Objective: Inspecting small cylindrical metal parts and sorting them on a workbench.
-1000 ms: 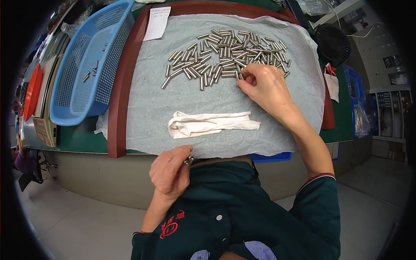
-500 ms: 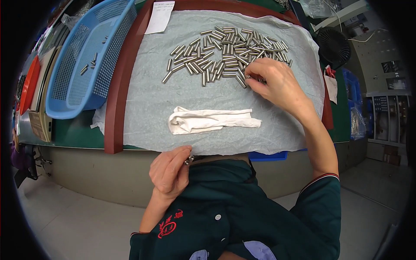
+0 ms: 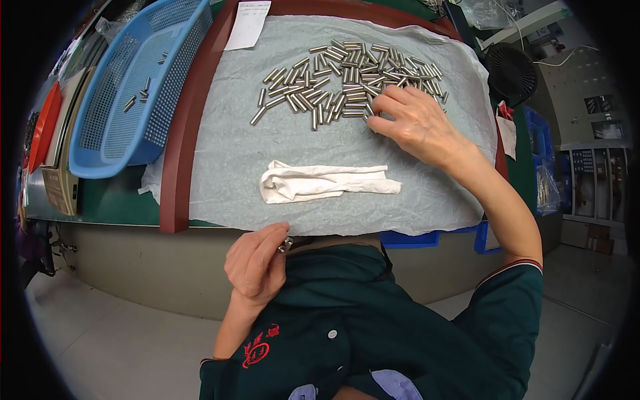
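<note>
Many short metal pins (image 3: 333, 87) lie spread on a grey cloth sheet (image 3: 227, 167) over the bench. My right hand (image 3: 413, 123) rests on the right part of the pile, fingertips bent down onto pins; whether it grips one I cannot tell. My left hand (image 3: 257, 263) is held close to my chest at the bench's near edge, fingers closed on a small metal piece (image 3: 287, 245). A rolled white rag (image 3: 320, 183) lies on the sheet between the two hands.
A blue perforated basket (image 3: 133, 93) with a few pins stands at the left, with an orange tray (image 3: 43, 123) beyond it. A paper slip (image 3: 248, 23) lies at the sheet's far edge. A black fan (image 3: 513, 70) and blue bins (image 3: 540, 153) are at the right.
My right hand has shifted slightly over the right part of the pin pile. The left hand has stayed at my chest with its small metal piece.
</note>
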`<state>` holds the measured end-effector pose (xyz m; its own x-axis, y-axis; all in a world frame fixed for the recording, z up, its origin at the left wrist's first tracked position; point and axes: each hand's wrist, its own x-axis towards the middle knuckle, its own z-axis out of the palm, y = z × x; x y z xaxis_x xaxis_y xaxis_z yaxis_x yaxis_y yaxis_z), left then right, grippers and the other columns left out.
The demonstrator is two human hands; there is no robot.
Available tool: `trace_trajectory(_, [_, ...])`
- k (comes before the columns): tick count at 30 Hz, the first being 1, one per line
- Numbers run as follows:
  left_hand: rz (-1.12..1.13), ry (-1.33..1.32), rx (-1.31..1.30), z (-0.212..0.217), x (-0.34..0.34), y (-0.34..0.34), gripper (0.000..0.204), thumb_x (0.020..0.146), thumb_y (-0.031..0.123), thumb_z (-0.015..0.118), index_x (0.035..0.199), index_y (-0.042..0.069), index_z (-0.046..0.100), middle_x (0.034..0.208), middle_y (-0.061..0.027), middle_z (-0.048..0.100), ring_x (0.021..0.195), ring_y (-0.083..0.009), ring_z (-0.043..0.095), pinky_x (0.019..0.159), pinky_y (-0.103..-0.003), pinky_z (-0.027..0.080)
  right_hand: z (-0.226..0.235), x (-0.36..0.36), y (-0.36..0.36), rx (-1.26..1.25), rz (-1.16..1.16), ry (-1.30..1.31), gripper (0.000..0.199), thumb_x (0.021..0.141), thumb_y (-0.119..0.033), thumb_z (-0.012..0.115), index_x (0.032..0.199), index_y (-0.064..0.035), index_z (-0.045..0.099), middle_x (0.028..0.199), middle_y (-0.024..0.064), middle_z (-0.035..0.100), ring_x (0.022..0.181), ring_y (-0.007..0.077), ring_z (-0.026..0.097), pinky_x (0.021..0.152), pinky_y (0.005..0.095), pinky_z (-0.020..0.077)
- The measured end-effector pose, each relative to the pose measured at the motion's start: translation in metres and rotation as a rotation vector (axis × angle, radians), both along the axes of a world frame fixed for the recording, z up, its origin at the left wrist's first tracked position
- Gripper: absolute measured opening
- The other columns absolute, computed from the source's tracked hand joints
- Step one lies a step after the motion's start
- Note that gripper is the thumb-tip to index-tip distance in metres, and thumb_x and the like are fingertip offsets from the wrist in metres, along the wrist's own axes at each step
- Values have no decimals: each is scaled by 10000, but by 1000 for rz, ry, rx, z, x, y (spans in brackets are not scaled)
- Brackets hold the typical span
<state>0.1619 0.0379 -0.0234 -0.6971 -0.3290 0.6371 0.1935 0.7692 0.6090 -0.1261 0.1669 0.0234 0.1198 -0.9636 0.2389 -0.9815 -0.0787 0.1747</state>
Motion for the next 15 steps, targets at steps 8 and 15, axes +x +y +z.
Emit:
trace_trajectory(8, [9, 36, -30, -7, 1, -1, 298, 671, -110, 616, 960, -36, 613, 829, -154, 676, 665, -246, 651, 559, -290, 504, -6, 5, -10, -13, 107, -8, 50, 705, -114, 594, 730, -76, 573, 811, 24, 507, 840, 169, 511, 696, 291, 428])
trace_trajectory(15, [22, 36, -28, -5, 2, -2, 299, 673, -114, 619, 961, -35, 613, 828, -153, 676, 665, -245, 651, 561, -291, 505, -3, 9, -23, -110, -36, -173, 124, 734, -138, 682, 714, -66, 583, 789, 31, 532, 823, 193, 528, 680, 327, 434])
